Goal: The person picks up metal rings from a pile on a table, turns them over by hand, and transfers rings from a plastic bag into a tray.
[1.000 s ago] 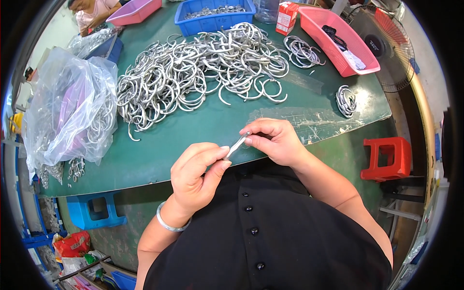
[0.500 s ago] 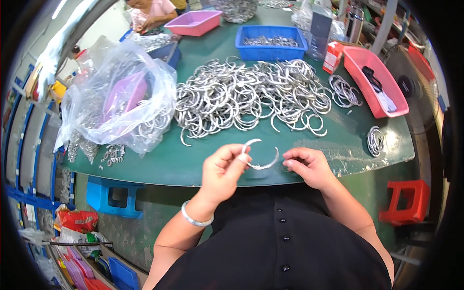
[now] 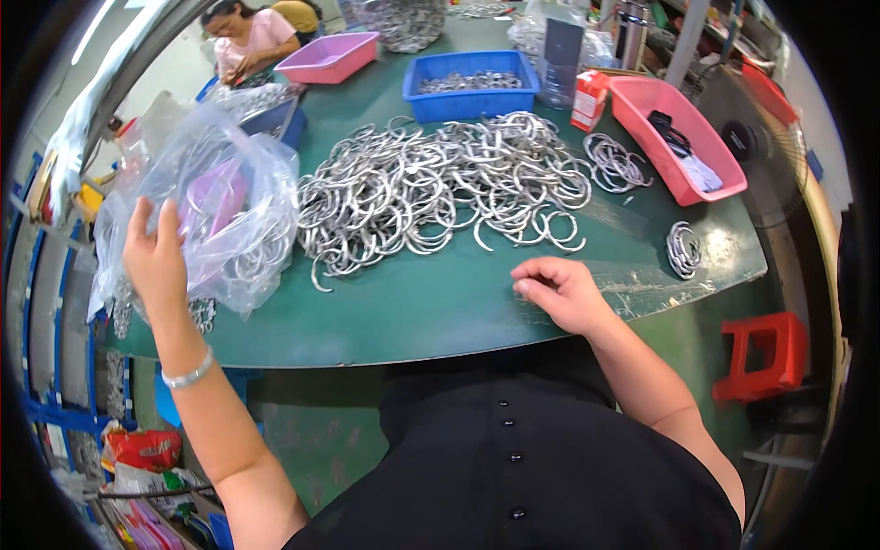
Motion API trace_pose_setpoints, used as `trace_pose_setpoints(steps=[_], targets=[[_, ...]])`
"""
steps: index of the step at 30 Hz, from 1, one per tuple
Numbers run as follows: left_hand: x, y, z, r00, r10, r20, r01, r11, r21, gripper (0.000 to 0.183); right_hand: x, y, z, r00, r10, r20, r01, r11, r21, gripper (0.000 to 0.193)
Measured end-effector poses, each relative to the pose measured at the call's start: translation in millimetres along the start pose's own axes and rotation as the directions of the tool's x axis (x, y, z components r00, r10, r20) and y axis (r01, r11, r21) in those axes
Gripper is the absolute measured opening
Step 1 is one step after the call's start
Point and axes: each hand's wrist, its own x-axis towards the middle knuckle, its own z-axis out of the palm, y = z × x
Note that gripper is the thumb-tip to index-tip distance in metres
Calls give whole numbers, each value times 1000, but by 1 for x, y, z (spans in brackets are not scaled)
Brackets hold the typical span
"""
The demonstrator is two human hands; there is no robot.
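Note:
My left hand [image 3: 158,261] is raised at the left edge of a clear plastic bag [image 3: 268,156], fingers apart and nothing in them. Silver open-ended bangles [image 3: 252,258] and a purple piece [image 3: 215,197] show through the bag. Over the table's front part, my right hand [image 3: 566,295] is closed, thumb against curled fingers; whatever may be between them is hidden. Beyond it spreads a big heap of silver C-shaped bangles [image 3: 440,183]. A smaller bunch of bangles [image 3: 616,163] lies to its right, and a neat stack of bangles [image 3: 683,250] sits near the right edge.
A blue tray of small metal parts [image 3: 472,107] stands behind the heap. A pink tray [image 3: 632,105] and a red-and-white carton [image 3: 589,99] are at right. Another person [image 3: 252,41] works at the far left. A red stool [image 3: 765,357] stands beyond the table's right edge.
The bangle that my left hand held is no longer in it. That hand has moved left to the plastic bag and opened. My right hand has kept its closed shape.

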Motion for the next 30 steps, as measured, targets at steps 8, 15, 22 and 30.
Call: trace_pose_setpoints(steps=[8,15,22,30], targets=[[-116,27,34,831,503,238,-469,863,-186,16,39,-1,-34,890,-432,-145,246,723,-646,16],[-197,27,66,698,192,689,136,910,-392,14,66,2,-38,885,-463,40,208,317,-925,16],[-206,24,69,646,142,750,231,900,-369,14,68,-7,-43,889,-439,133,305,350,-886,8],[-214,23,72,595,93,798,335,874,-352,14,71,-2,-53,894,-411,177,397,544,-740,11]])
